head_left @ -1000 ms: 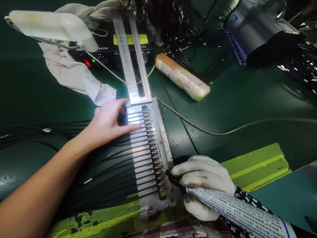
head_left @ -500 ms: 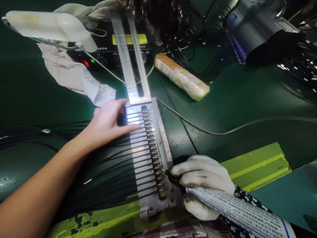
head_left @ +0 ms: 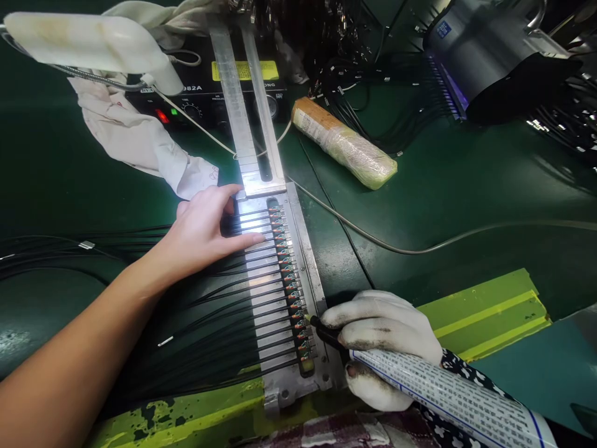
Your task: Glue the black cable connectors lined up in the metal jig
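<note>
My left hand [head_left: 200,227], bare, rests on the far part of a long metal fixture [head_left: 261,298]. Its thumb and fingers are spread, with the thumb across the black cables [head_left: 219,286] lying on the plate. Exposed coloured wires joined to small connectors [head_left: 291,286] line up in the fixture's slot. In a stained white glove, my right hand [head_left: 382,336] grips a glue dispensing syringe [head_left: 433,386] wrapped in a printed white label. The syringe's black nozzle end, with a greenish tip, points at the connectors near the lower part of the row.
Behind the fixture stands a black control box [head_left: 200,109] with red and green lights. A white lamp [head_left: 93,43] and a pale cloth [head_left: 140,137] are at left. A plastic-wrapped roll [head_left: 345,143], a grey cord [head_left: 396,249] and a dark machine [head_left: 489,56] lie to the right.
The syringe tip has shifted slightly away from me along the connector row, and its greenish end shows more. My left hand stays on the fixture.
</note>
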